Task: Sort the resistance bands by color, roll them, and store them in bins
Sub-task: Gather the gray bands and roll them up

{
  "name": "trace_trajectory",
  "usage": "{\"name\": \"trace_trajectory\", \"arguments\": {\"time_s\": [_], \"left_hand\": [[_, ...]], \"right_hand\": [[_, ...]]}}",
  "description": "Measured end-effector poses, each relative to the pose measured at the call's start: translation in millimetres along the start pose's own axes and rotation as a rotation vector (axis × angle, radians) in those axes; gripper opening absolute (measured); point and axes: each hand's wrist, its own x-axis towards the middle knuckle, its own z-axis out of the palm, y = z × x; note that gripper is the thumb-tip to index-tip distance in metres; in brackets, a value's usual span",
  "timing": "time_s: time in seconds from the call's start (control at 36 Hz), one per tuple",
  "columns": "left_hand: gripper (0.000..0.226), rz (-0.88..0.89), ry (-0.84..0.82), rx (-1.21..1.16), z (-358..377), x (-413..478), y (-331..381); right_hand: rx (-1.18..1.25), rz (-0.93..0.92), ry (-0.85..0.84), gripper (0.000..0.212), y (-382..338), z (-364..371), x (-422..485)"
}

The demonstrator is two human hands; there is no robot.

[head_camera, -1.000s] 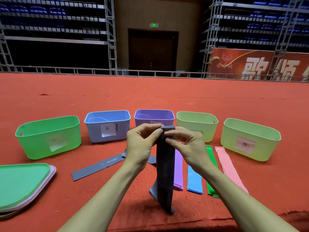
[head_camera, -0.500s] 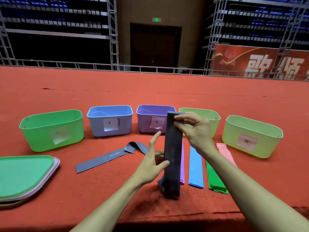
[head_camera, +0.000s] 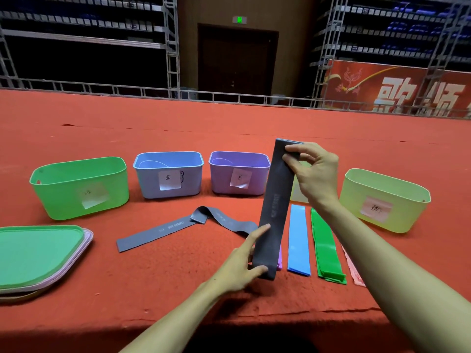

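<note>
- Your right hand (head_camera: 316, 171): raised, wrist bent, thumb and fingertips pinching the top end of the grey band (head_camera: 275, 200).
- Your left hand (head_camera: 242, 263): low, thumb across the band's bottom end, forefinger laid up its left edge, gripping it just above the red cloth (head_camera: 178, 289).
- Grey band: flat matte rubber strip, stretched near upright between your hands, faint print midway.
- Loose grey band (head_camera: 163, 229): same material, one twist, lying on the cloth.
- Blue band (head_camera: 298, 238), green band (head_camera: 327, 248): smooth strips, side by side on the cloth.
- Purple bin (head_camera: 239, 174): rounded plastic tub, paper label.
</note>
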Motion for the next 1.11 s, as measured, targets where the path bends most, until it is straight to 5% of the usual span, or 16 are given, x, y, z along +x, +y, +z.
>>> {"name": "trace_trajectory", "arguments": {"time_s": [0.33, 0.69, 0.78, 0.92, 1.11], "left_hand": [[0.092, -0.052, -0.062, 0.052, -1.4, -5.1, -15.8], [0.095, -0.078, -0.091, 0.372, -1.4, 1.4, -46.2], [0.081, -0.028, -0.109, 0.402, -3.1, 5.5, -54.5], [0.025, 0.01, -0.04, 0.466, -17.8, 22.5, -63.1], [0.017, 0.055, -0.017, 0.684, -45.9, 58.4, -78.2]], "right_hand": [[0.058, 0.13, -0.075, 0.024, 20.5, -2.1, -13.2], [0.071, 0.269, -0.075, 0.029, 50.9, -3.0, -40.3], [0.058, 0.273, -0.094, 0.036, 50.6, -4.0, -45.0], [0.061, 0.285, -0.129, 0.039, 54.2, -6.7, -59.1], [0.075, 0.314, -0.127, 0.034, 55.9, -9.3, -78.0]]}}
